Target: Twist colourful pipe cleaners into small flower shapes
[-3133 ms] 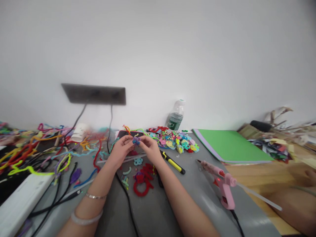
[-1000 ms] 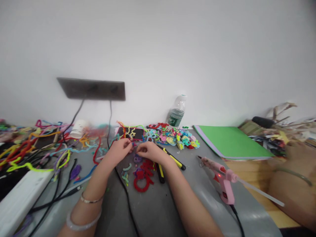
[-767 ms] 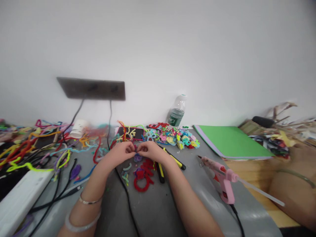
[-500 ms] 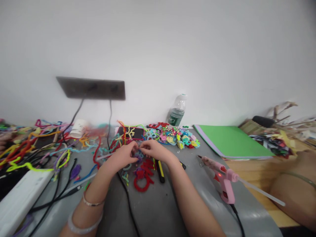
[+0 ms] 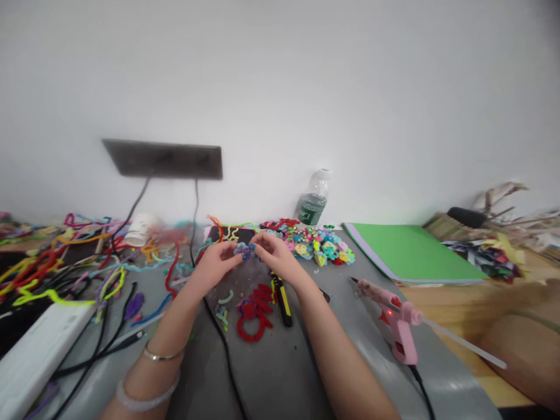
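Between my two hands is a small blue and purple pipe-cleaner flower [image 5: 244, 251], pinched from both sides above the table. My left hand [image 5: 217, 262] grips its left side with thumb and fingers. On the other side, my right hand [image 5: 272, 254] has its fingertips closed at the flower's right edge. Beneath them lies a red pipe-cleaner piece [image 5: 254, 326] with a loop and a purple bit on it. A yellow and black cutter [image 5: 283, 300] rests beside my right forearm. Short green and yellow pipe-cleaner scraps [image 5: 223, 315] lie below my left hand.
A pink glue gun [image 5: 400, 326] with a lit red light stands at right, its cord running forward. Several pipe-cleaner flowers [image 5: 326, 245] are heaped before a water bottle [image 5: 314, 201]. Green sheets [image 5: 411, 251], a white box [image 5: 44, 361], a paper cup [image 5: 140, 229] and black cables surround the workspace.
My hands have lifted slightly and turned, so the blue and purple flower now shows between the fingertips. At far right, a person's arm has shifted lower.
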Demonstrator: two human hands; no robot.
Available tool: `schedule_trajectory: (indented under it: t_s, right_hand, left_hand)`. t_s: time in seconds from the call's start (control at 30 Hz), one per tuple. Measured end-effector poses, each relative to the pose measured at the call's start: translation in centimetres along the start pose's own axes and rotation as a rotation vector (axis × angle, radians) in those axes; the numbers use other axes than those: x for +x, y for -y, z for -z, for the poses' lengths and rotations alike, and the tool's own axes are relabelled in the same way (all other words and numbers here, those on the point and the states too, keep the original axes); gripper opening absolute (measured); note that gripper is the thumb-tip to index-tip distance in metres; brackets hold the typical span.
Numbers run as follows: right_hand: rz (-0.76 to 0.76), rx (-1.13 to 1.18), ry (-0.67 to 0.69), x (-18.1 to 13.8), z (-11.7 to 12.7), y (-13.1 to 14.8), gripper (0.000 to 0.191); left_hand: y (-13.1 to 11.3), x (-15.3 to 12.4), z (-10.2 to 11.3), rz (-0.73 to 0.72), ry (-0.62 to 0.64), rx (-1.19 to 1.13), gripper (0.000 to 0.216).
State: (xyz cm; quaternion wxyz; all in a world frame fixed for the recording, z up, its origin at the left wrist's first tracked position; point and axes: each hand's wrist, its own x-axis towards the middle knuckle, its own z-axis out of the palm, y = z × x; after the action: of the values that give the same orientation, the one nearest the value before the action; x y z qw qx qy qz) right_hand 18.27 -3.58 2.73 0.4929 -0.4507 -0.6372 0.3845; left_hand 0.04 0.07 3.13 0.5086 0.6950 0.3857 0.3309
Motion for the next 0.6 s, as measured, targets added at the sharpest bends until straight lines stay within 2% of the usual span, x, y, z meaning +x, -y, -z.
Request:
schedule_trajectory:
  t_s: [0.13, 0.33, 0.6]
  right_hand:
    - [-0.016, 0.066, 0.012, 0.06, -0.64, 0.01, 0.030]
    - [-0.045, 0.220, 0.047, 0.24, -1.15, -0.24, 0.040]
    - [-0.043, 0.308, 0.091, -0.07, -0.75, 0.47, 0.038]
  left_hand:
    - [0.10, 0.02, 0.02, 0.039, -0.046, -0.053, 0.033]
    - [0.23, 0.03, -0.13, 0.025, -0.065, -0.180, 0.028]
    - [0.38, 0.00, -0.29, 0.000, -0.005, -0.342, 0.027]
